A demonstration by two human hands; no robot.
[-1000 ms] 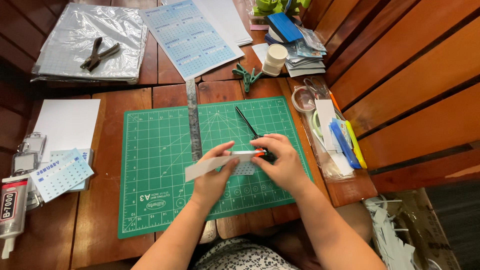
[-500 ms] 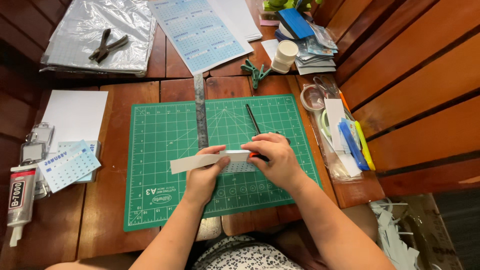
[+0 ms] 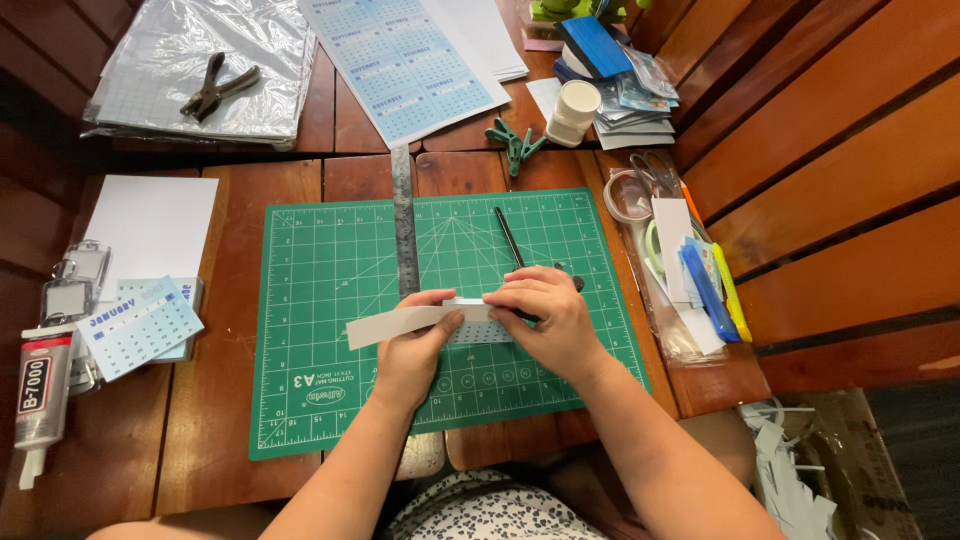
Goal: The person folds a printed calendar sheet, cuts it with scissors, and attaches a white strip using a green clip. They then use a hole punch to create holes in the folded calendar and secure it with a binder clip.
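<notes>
I see my left hand (image 3: 415, 345) and right hand (image 3: 545, 315) both pinching one long white paper strip (image 3: 395, 322) over the middle of the green cutting mat (image 3: 320, 300). One steel ruler (image 3: 404, 235) crosses the mat's far edge, one black pen (image 3: 509, 236) lies beside it, and two green clips (image 3: 515, 140) sit beyond.

Matt white paper strip (image 3: 400, 323), dull steel ruler (image 3: 404, 235), matt green rubbery cutting mat (image 3: 320, 330), smooth varnished wooden table (image 3: 215, 400).

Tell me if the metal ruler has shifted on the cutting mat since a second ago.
No. The metal ruler lies along the same grid line of the green cutting mat, its top end past the mat's upper edge; only the camera moved.
</notes>
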